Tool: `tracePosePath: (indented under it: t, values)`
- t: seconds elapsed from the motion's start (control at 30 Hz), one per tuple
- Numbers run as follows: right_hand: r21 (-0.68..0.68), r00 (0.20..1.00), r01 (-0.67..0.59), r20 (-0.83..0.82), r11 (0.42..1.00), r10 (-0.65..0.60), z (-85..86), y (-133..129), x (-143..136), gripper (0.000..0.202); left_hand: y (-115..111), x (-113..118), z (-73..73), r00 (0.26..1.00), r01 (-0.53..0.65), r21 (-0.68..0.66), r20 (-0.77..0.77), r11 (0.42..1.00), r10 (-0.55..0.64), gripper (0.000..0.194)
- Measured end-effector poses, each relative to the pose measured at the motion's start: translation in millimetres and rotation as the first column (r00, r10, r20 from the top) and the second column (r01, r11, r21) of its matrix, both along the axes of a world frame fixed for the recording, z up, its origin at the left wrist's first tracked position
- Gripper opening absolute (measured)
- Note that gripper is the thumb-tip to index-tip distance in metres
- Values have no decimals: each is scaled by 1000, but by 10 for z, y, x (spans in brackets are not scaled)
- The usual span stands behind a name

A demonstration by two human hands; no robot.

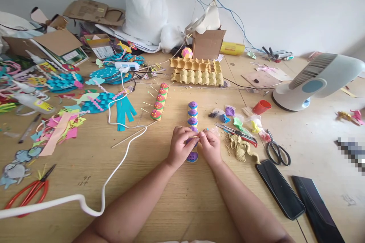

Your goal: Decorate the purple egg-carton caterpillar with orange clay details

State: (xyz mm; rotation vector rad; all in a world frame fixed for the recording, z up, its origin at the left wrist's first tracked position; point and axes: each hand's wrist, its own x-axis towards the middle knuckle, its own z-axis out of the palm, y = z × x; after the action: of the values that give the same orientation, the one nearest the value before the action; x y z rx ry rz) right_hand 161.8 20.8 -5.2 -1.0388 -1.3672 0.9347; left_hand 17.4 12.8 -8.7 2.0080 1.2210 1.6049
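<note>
My left hand point(182, 142) and my right hand point(209, 144) meet at the fingertips over a purple and blue egg-carton caterpillar point(193, 112). Both are pinched together around something small and orange-red, too tiny to name. Smiling faces show on the caterpillar's domes, and my fingers cover part of its lower half. Left of it stands a red and green egg-carton caterpillar point(160, 101) with pins sticking out of its side. Packets of coloured clay point(238, 122) lie to the right, beside a utility knife point(239, 133) and torn carton scraps point(241, 148).
Black scissors point(276, 150) and a phone point(281, 188) lie right; a white fan point(310, 79) stands behind them. A white cable point(125, 155) crosses the left side near red-handled scissors point(31, 193). Egg cartons point(199, 77) sit at the back, paper crafts point(97, 100) at left.
</note>
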Motion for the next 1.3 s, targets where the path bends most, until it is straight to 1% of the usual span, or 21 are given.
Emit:
tracePosePath:
  t: [0.07,0.17,0.23,0.3,0.43,0.5,0.57,0.7,0.87,1.0,1.07,1.2,1.3]
  values:
    - [18,1000,-9,26,1000,9,-4,0,7,54,2,1,5,1000,6,-9,2,1000,-5,9]
    - [7,999,-2,32,1000,2,-19,-5,16,54,1,-2,8,999,-5,-71,32,997,7,14]
    - [3,1000,14,-11,1000,-14,-34,-7,15,48,1,-7,7,997,-12,-112,72,994,20,16]
    - [34,999,13,-43,999,-11,-50,-6,11,39,3,-12,1,993,-8,-145,116,989,25,16]
    - [144,998,-57,32,988,53,-65,7,6,26,6,-11,-17,982,10,-212,188,977,31,19]
    - [173,996,-80,43,982,74,-60,15,7,17,4,-4,-21,974,20,-237,224,971,35,23]
    - [179,997,-82,26,980,79,-48,21,8,14,-1,4,-15,967,34,-248,255,968,32,26]
    - [115,998,-51,29,992,48,-10,13,8,20,-14,12,8,958,37,-267,283,963,41,35]
    - [35,1000,21,18,999,-22,28,-2,12,37,1,3,-23,930,-18,-321,343,947,134,36]
    - [6,1000,-13,28,1000,12,16,4,21,49,23,1,-78,916,-28,-366,363,930,170,37]
    - [-4,999,-32,21,999,32,-1,10,19,46,27,0,-98,914,-27,-376,366,926,175,38]
    - [-52,998,-20,-52,998,18,-24,26,-6,21,33,-4,-115,907,-34,-388,375,921,192,37]
    - [-106,993,-30,-113,994,18,-12,33,-17,18,37,-4,-111,902,-38,-399,381,916,204,37]
